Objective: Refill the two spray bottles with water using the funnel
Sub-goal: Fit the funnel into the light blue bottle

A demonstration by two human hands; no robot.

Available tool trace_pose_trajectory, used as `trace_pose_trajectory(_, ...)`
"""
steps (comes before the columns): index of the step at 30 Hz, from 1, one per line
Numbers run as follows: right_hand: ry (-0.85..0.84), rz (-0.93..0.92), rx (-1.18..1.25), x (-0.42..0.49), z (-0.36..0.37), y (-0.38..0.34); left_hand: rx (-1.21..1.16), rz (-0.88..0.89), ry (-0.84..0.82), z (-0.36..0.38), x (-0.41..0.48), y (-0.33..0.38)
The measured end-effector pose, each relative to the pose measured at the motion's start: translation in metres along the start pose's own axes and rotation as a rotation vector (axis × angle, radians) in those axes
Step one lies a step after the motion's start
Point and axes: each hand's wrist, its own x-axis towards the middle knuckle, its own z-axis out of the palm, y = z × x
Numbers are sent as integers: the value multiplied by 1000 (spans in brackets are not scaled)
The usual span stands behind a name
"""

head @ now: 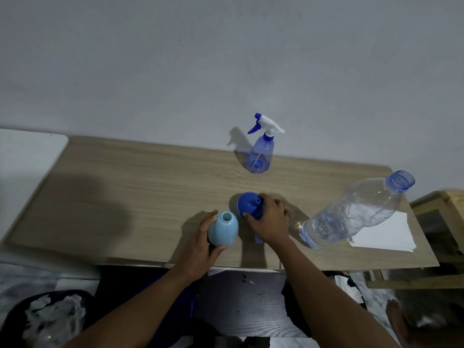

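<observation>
A light blue spray bottle (223, 228) without its top stands near the table's front edge, its mouth open upward. My left hand (200, 244) wraps around its left side. Just to its right, my right hand (270, 222) grips a dark blue funnel (247, 204) lying on the table, wide end toward the left. A clear blue spray bottle (259, 156) with a white and blue trigger head stands at the back by the wall. A large clear water bottle (351, 214), uncapped and partly filled, stands at the right.
The wooden table (113, 197) runs against a grey wall. White paper sheets (386, 234) lie at its right end beside the water bottle. A wooden stand (442, 222) is further right. A dark bin with crumpled paper (50, 320) sits on the floor at lower left.
</observation>
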Motion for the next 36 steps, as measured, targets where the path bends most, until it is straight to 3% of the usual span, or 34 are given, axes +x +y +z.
trace_pose_trajectory(6, 37, 30, 432, -17, -18, -9, -17, -21, -11, -1, -2, -4)
trace_pose_trajectory(14, -27, 83, 774, -37, -32, -10, 0, -62, -38, -3, -4, -4)
trace_pose_trajectory(29, -21, 105, 1172, -62, -62, -30, -31, -152, -46, -11, -5, 9)
trace_pose_trajectory(36, -96, 114, 1123, -72, -75, -40, -79, -175, -66, -10, -6, 11)
